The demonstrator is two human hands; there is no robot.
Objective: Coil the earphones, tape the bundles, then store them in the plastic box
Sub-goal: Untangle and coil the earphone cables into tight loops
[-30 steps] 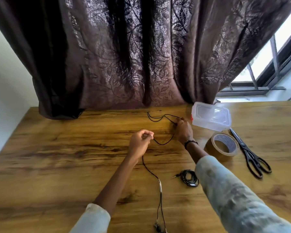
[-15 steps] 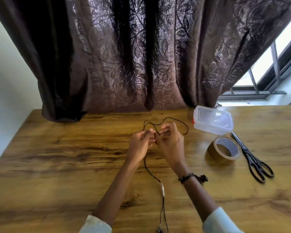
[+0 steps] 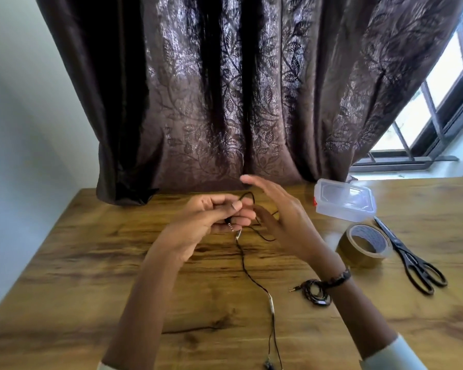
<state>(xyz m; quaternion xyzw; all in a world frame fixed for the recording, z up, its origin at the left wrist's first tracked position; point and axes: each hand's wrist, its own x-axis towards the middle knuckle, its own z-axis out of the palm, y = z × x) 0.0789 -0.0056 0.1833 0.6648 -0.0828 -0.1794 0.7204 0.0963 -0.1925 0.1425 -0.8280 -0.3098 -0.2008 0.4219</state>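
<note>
On the wooden table (image 3: 64,263) the plastic box (image 3: 345,200) sits closed at the far right, with the tape roll (image 3: 365,245) and scissors (image 3: 409,259) nearer, well apart from the hands. The left hand (image 3: 206,222) curls around the plug end of the loose earphone cord (image 3: 251,273), which trails down toward the near edge. The right hand (image 3: 278,212) is spread with straight fingers, holding nothing. To coil well, the person should probably keep the plug pinned and lay even loops, drawing slack gently. A finished coil (image 3: 314,292) lies beside the right wrist, partly hidden by it. The earbuds are cut off at the bottom edge; any loops inside the left fist cannot be made out.
</note>
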